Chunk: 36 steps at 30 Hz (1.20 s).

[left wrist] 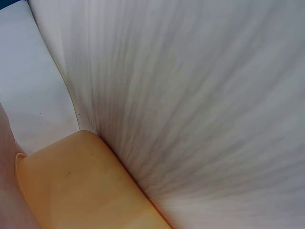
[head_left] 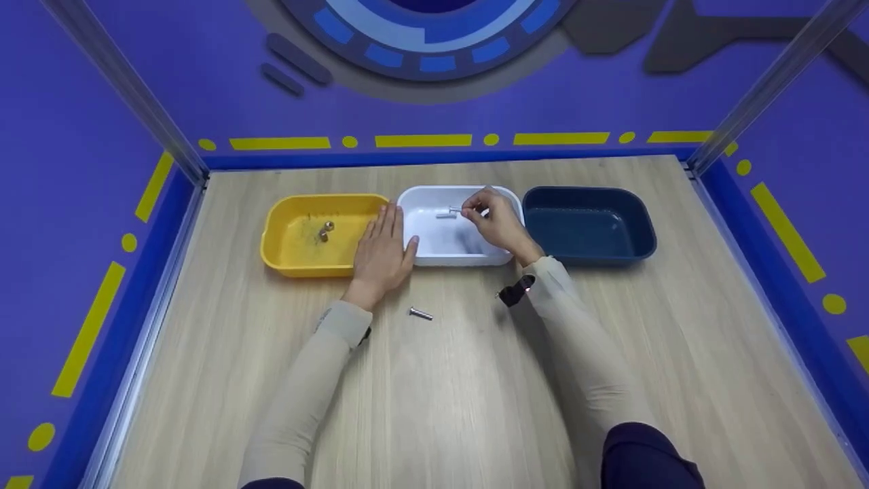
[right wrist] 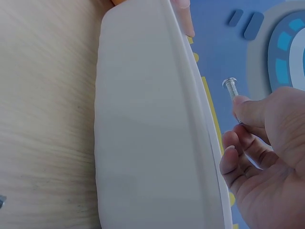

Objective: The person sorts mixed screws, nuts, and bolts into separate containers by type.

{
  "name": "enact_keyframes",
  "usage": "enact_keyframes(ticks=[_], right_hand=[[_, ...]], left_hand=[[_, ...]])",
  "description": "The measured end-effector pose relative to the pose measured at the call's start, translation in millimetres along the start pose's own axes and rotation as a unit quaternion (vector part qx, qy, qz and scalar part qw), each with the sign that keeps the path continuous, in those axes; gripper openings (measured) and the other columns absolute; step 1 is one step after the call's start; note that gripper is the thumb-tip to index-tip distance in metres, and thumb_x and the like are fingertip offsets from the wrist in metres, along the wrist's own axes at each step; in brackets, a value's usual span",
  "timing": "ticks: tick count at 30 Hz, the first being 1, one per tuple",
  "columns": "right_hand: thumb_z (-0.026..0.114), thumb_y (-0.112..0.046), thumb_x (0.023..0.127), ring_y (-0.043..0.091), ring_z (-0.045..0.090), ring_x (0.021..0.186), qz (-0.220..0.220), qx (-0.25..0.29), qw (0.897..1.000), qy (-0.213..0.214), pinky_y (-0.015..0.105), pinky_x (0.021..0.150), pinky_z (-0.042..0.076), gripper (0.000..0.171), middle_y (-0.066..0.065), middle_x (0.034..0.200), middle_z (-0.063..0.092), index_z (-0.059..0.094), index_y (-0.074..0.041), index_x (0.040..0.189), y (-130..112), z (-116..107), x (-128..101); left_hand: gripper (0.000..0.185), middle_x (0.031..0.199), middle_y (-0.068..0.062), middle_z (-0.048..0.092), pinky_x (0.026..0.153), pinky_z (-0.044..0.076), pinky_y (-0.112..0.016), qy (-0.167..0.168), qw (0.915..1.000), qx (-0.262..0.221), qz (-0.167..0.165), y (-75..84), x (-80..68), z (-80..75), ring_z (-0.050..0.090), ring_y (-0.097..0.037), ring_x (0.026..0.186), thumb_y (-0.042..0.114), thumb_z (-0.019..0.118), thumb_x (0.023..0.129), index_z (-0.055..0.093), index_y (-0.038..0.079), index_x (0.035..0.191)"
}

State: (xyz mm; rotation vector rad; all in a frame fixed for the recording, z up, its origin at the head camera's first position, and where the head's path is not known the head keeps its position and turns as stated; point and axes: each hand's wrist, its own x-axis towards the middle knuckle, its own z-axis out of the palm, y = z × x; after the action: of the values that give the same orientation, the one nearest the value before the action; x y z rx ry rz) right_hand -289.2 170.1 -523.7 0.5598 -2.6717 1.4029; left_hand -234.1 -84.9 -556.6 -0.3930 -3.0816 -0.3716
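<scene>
Over the white bin (head_left: 441, 244), my right hand (head_left: 497, 221) pinches a silver screw (right wrist: 232, 87) between thumb and fingertips; its head points up and away from the hand in the right wrist view. Inside the white bin lies another silver screw (head_left: 445, 216). My left hand (head_left: 382, 255) lies flat with straight fingers across the right rim of the yellow bin (head_left: 285, 255), beside the white bin's left edge. Two nuts (head_left: 326, 231) sit in the yellow bin. One more screw (head_left: 421, 313) lies on the table in front of the white bin.
A dark blue bin (head_left: 590, 260) stands to the right, beside the white one. All three bins form a row on the wooden table (head_left: 448, 394). Blue-purple panels (head_left: 434, 109) with yellow marks wall the table at the back and sides.
</scene>
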Motion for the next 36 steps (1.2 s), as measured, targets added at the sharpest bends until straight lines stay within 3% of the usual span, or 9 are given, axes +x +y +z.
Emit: enact_keyframes(ticks=[6, 12, 17, 23, 29, 34, 36], right_hand=[[0.071, -0.005, 0.102, 0.024, 0.061, 0.093, 0.01, -0.005, 1.0, -0.005, 0.029, 0.08, 0.051, 0.01, 0.017, 0.103, 0.069, 0.075, 0.004, 0.103, 2, 1, 1], [0.072, -0.004, 0.101, 0.034, 0.065, 0.098, 0.011, -0.01, 1.0, -0.009, 0.041, 0.087, 0.056, 0.017, 0.022, 0.114, 0.068, 0.074, 0.008, 0.112, 7, 1, 1], [0.07, -0.006, 0.103, 0.034, 0.065, 0.104, 0.027, -0.004, 0.999, -0.019, 0.035, 0.087, 0.053, 0.024, 0.022, 0.122, 0.065, 0.073, 0.009, 0.121, 9, 1, 0], [0.071, -0.004, 0.102, 0.036, 0.066, 0.1, 0.007, 0.0, 1.0, -0.006, 0.049, 0.091, 0.058, 0.019, 0.023, 0.118, 0.067, 0.074, 0.008, 0.116, 9, 0, -3], [0.072, -0.004, 0.101, 0.035, 0.067, 0.099, -0.001, -0.003, 1.0, 0.0, 0.045, 0.09, 0.058, 0.018, 0.023, 0.115, 0.068, 0.076, 0.007, 0.114, 6, -1, -7], [0.071, -0.006, 0.102, 0.035, 0.066, 0.1, -0.003, 0.005, 1.0, -0.006, 0.054, 0.092, 0.058, 0.019, 0.022, 0.116, 0.066, 0.075, 0.007, 0.116, 1, -2, -13], [0.071, -0.006, 0.102, 0.034, 0.066, 0.099, -0.009, 0.006, 1.0, -0.007, 0.052, 0.089, 0.059, 0.02, 0.022, 0.115, 0.066, 0.075, 0.007, 0.117, -2, -2, -16]], left_hand=[[0.078, 0.18, -0.017, 0.011, 0.137, 0.015, -0.048, 0.005, 1.0, 0.002, -0.001, 0.3, -0.6, 0.7, 0.009, -0.032, 0.168, 0.052, 0.023, 0.114, 0.012, 0.0, 0.17], [0.077, 0.18, -0.016, 0.009, 0.137, 0.014, -0.048, 0.002, 1.0, 0.004, -0.002, 1.1, -0.4, 0.9, 0.008, -0.032, 0.168, 0.052, 0.022, 0.114, 0.011, 0.0, 0.17], [0.077, 0.181, -0.015, 0.005, 0.138, 0.012, -0.047, -0.003, 1.0, 0.006, -0.005, 0.5, 0.0, 1.8, 0.006, -0.031, 0.168, 0.052, 0.02, 0.114, 0.01, 0.001, 0.171], [0.077, 0.18, -0.016, 0.008, 0.137, 0.014, -0.048, 0.004, 1.0, 0.0, -0.001, 0.2, -0.4, 0.7, 0.008, -0.031, 0.168, 0.052, 0.023, 0.114, 0.012, 0.0, 0.17], [0.077, 0.18, -0.016, 0.01, 0.137, 0.015, -0.048, 0.008, 1.0, 0.004, -0.002, 1.0, -0.4, 0.8, 0.009, -0.031, 0.168, 0.052, 0.024, 0.114, 0.013, 0.0, 0.17], [0.077, 0.18, -0.017, 0.011, 0.137, 0.016, -0.048, 0.01, 0.9999, 0.004, -0.002, 1.6, -0.9, 0.8, 0.01, -0.032, 0.167, 0.051, 0.024, 0.114, 0.013, 0.0, 0.17], [0.077, 0.18, -0.017, 0.011, 0.137, 0.016, -0.048, 0.01, 0.9999, 0.003, -0.002, 1.7, -1.4, 0.6, 0.01, -0.032, 0.167, 0.051, 0.024, 0.114, 0.013, 0.0, 0.17]])
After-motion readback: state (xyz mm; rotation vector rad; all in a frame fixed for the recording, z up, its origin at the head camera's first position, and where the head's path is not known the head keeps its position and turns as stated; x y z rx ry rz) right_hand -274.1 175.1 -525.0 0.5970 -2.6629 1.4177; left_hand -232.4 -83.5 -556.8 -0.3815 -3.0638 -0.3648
